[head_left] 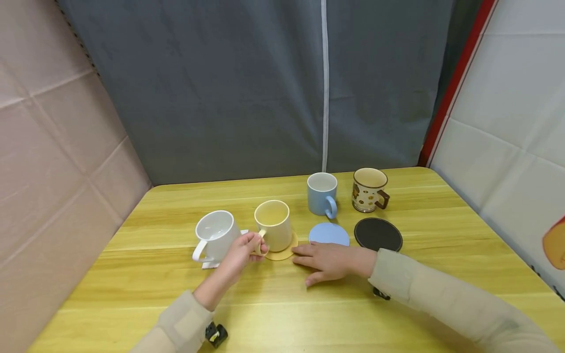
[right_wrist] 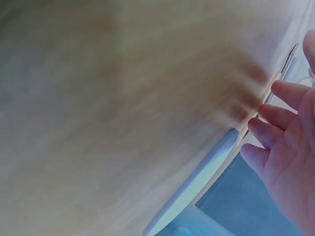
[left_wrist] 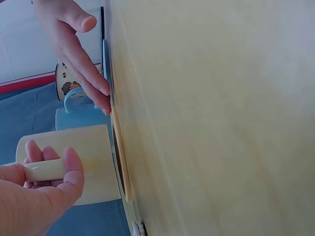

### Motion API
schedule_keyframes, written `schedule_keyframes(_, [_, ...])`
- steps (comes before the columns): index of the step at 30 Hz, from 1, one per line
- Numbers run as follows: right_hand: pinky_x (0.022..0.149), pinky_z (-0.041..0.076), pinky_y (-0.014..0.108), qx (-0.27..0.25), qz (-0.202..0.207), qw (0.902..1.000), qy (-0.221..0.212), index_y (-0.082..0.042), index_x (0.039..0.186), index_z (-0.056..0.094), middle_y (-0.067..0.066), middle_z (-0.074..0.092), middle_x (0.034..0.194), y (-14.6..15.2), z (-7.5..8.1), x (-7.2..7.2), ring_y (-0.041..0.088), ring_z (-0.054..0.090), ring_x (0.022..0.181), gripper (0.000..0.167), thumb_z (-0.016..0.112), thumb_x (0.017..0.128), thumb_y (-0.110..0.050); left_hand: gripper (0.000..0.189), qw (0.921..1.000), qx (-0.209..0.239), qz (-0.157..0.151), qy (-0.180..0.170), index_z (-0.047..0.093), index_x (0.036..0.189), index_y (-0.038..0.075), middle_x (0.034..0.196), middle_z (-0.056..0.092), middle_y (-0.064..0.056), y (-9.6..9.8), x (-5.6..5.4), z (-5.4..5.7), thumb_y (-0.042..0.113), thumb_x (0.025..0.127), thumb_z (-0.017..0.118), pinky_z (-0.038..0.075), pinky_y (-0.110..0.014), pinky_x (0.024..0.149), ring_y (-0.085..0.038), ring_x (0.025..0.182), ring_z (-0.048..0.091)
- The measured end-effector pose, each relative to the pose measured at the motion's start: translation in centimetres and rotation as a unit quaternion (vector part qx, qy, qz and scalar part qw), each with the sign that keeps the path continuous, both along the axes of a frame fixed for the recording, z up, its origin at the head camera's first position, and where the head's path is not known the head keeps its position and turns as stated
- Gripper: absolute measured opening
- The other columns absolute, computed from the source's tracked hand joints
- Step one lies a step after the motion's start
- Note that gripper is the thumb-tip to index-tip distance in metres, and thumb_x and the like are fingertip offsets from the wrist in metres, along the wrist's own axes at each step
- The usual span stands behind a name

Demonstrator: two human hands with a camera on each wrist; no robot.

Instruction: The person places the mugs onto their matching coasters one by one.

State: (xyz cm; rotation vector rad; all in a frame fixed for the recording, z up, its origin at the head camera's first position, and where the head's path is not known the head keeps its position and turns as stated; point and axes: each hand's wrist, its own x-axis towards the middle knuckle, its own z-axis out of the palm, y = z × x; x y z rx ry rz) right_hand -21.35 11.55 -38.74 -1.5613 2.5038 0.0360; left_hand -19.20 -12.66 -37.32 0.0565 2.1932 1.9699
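My left hand [head_left: 238,255] grips the handle of a pale yellow mug [head_left: 275,234], thumb on one side and fingers curled round the other. The mug stands upright over a round yellow coaster [head_left: 286,253]; whether its base rests fully on it I cannot tell. Palm down, my right hand [head_left: 330,260] has its fingers extended, their tips by the yellow coaster's right edge. In the left wrist view the yellow mug's side [left_wrist: 98,147] faces the camera. A round blue coaster [head_left: 328,233] lies just behind the right hand, which partly covers it.
On the left a white mug [head_left: 216,238] stands on a white coaster [head_left: 209,265]. Farther back are a blue mug [head_left: 319,200] and a brown-patterned mug [head_left: 365,197]. A black round coaster [head_left: 378,234] lies near the right sleeve. Grey cloth [head_left: 243,98] hangs behind the wooden table [head_left: 273,314].
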Motion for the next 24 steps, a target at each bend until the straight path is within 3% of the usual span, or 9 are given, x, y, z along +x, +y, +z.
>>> schedule_keyframes(18, [0.109,0.023,0.041,-0.005,-0.003,0.9999,-0.011,-0.008,0.139,0.037,0.013,0.028,0.147,0.09,0.31,0.16,0.024,0.027,0.135,0.065,0.044,0.091,-0.051,0.021,0.9996,-0.01,-0.024,-0.011,0.051,0.089,-0.003,0.077,0.056,-0.003,-0.05,0.15,-0.25,0.01,0.098,0.038,0.049,-0.03,0.072,-0.016,0.077,0.055])
schedule_keyframes(24, [0.109,0.024,0.041,-0.009,0.001,0.9999,-0.009,-0.007,0.138,0.038,0.014,0.029,0.147,0.09,0.31,0.15,0.024,0.027,0.135,0.065,0.044,0.09,-0.051,0.021,0.9997,-0.007,-0.019,-0.012,0.051,0.087,-0.003,0.076,0.056,-0.002,-0.01,0.18,-0.41,0.009,0.098,0.038,0.05,-0.031,0.072,-0.017,0.077,0.056])
